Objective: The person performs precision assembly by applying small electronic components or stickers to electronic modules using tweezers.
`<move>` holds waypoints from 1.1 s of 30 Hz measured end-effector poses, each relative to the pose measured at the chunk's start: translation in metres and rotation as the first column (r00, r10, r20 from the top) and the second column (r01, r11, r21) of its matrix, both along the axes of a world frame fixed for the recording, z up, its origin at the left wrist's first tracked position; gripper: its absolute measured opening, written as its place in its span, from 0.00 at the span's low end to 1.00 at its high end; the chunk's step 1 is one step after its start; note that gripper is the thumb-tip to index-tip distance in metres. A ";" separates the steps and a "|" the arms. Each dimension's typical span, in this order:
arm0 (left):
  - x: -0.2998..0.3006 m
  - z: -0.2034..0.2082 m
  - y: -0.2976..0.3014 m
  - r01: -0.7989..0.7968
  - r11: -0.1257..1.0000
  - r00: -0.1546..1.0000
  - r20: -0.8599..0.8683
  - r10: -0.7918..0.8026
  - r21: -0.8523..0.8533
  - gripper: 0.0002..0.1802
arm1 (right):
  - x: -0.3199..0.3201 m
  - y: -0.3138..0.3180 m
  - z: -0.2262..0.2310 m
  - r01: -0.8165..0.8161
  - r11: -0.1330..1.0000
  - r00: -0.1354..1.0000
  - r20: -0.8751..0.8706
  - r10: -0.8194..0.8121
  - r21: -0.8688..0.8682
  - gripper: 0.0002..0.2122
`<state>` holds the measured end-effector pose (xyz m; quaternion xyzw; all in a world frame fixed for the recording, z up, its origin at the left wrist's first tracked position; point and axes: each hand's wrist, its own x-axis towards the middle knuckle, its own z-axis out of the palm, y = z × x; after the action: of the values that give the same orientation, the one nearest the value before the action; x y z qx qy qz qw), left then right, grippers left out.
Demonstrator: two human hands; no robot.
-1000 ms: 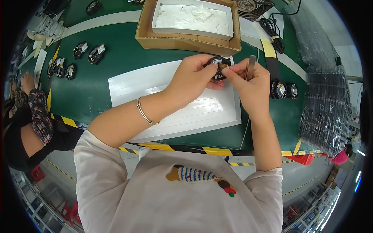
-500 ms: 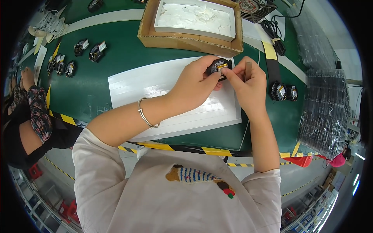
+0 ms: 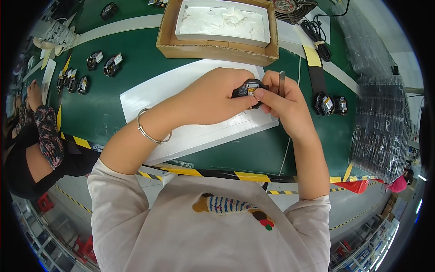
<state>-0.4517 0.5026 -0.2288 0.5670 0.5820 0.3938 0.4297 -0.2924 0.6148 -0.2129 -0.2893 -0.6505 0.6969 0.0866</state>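
Hands (image 3: 253, 97) shifted left, tweezers (image 3: 281, 81) upright

left hand (image 3: 213, 97) + right hand (image 3: 283, 106): gripping small black part (image 3: 248, 88) | above white sheet (image 3: 149, 97) | green table (image 3: 113, 113)

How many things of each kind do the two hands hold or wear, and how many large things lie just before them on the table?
Small black part, held by left hand: 1
Thin metal tool, in right hand: 1
Metal bracelet: 1
White sheet: 1
Cardboard box: 1
Total: 5
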 end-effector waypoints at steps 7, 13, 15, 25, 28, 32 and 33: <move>0.002 0.016 -0.006 -0.083 0.996 0.932 -0.351 0.092 0.041 0.09 | -0.007 -0.004 -0.008 -0.023 0.999 0.997 -0.070 0.025 0.026 0.08; 0.007 0.011 -0.006 -0.110 0.983 0.916 -0.370 0.158 0.146 0.10 | -0.006 -0.011 -0.002 0.024 0.998 0.999 -0.035 -0.022 0.065 0.06; 0.007 0.010 -0.007 -0.138 0.977 0.912 -0.363 0.190 0.163 0.11 | -0.008 -0.012 -0.003 0.049 0.994 0.999 -0.020 -0.047 0.099 0.07; -0.077 0.060 -0.045 -0.205 0.941 0.760 -0.561 0.327 0.270 0.16 | 0.083 0.079 0.027 0.300 0.853 0.940 0.021 -0.342 0.427 0.07; -0.147 0.050 -0.088 -0.597 0.777 0.480 -0.688 0.544 0.198 0.13 | 0.115 0.107 0.028 0.250 0.808 0.885 0.212 -0.414 0.534 0.10; -0.210 -0.024 -0.144 -0.553 0.763 0.410 -0.687 0.600 0.336 0.19 | 0.134 0.126 0.013 0.091 0.838 0.888 0.337 -0.313 0.538 0.10; -0.213 -0.037 -0.150 -0.521 0.772 0.470 -0.632 0.616 0.365 0.20 | 0.134 0.129 0.010 0.028 0.829 0.887 0.367 -0.278 0.559 0.11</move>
<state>-0.6648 0.3522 -0.2661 0.4721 0.8314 0.2919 -0.0266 -0.1582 0.7437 -0.2028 -0.4534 -0.7961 0.3939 0.0745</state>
